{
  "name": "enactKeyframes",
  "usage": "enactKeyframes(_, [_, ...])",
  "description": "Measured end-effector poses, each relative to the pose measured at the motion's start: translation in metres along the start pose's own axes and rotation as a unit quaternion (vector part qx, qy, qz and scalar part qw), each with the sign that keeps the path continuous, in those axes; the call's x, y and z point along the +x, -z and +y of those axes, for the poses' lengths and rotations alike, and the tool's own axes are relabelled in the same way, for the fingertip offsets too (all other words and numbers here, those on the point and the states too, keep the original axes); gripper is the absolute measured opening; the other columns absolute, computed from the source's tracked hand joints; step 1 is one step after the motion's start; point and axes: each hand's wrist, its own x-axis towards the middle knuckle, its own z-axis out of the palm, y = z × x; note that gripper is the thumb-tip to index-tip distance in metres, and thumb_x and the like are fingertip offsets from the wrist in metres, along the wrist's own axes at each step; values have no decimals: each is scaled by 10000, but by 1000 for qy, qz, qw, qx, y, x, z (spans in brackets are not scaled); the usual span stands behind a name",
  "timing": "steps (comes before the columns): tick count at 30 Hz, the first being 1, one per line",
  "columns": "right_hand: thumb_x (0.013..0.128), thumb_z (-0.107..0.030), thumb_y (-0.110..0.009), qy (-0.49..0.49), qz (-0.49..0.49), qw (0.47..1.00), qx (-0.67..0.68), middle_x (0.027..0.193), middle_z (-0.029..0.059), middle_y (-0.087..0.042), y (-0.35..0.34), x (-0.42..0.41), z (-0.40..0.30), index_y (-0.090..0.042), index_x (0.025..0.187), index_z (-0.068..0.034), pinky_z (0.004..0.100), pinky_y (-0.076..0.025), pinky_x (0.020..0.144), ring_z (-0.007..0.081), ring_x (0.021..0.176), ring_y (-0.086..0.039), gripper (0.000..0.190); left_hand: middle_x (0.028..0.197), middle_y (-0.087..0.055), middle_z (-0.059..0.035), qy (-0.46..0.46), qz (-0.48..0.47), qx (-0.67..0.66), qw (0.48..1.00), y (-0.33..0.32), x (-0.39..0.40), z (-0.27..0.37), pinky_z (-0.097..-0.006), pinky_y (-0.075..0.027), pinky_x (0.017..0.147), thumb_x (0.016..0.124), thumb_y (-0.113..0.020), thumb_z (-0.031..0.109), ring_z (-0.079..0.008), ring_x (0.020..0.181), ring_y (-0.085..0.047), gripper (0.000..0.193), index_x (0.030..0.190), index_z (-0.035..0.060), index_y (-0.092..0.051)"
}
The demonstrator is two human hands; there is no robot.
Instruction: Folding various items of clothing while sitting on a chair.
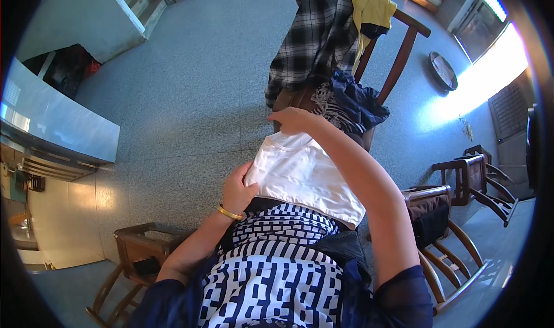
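A white cloth garment (303, 172) lies spread over my lap and towards the chair in front of me. My left hand (239, 188) grips its left edge, the thumb on top of the cloth. At the garment's far end is my right hand (294, 120), bent inward over the top edge; whether its fingers pinch the fabric cannot be seen. Just beyond, a wooden chair (400, 59) bears a black and white plaid shirt (320, 38), a yellow garment (374, 10), a dark blue garment (359, 101) and a striped black and white cloth (342, 118).
Wooden stools (147, 241) stand at the lower left, one with a dark flat object on it. More wooden stools (469, 176) are at the right, the nearer one holding dark folded cloth (430, 220). A round basin (442, 71) sits on the speckled floor near the bright doorway.
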Motion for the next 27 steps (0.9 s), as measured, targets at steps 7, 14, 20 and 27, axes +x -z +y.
enactKeyframes(7, [666,-107,-573,-101,-421,899,70,726,61,-607,18,44,1,-629,931,-105,296,-459,481,134,582,-576,271,875,-546,-158,-88,-8,72,993,-5,2,33,-343,-462,712,641,-576,5,-319,771,-562,516,1155,33,-537])
enactKeyframes(14, [680,-81,-555,-9,-82,988,133,694,79,-609,46,-35,17,-585,798,-55,322,-463,553,205,607,-600,124,851,-493,-127,-160,-114,159,968,-18,-8,63,-341,-462,632,681,-594,13,-274,729,-546,543,1213,46,-487])
enactKeyframes(20, [726,-54,-522,-65,-18,988,142,842,81,-645,36,-102,26,-600,887,-53,321,-483,725,209,810,-626,179,937,-540,-95,-215,-250,258,908,-27,-11,62,-340,-490,695,722,-642,160,-241,837,-576,522,1217,88,-494])
enactKeyframes(27, [765,-36,-526,-75,32,976,204,966,68,-649,21,-109,22,-619,1031,-73,310,-478,810,205,873,-625,284,873,-570,-89,-228,-237,266,906,-14,-6,46,-329,-494,649,718,-650,164,-255,749,-592,450,1151,96,-551])
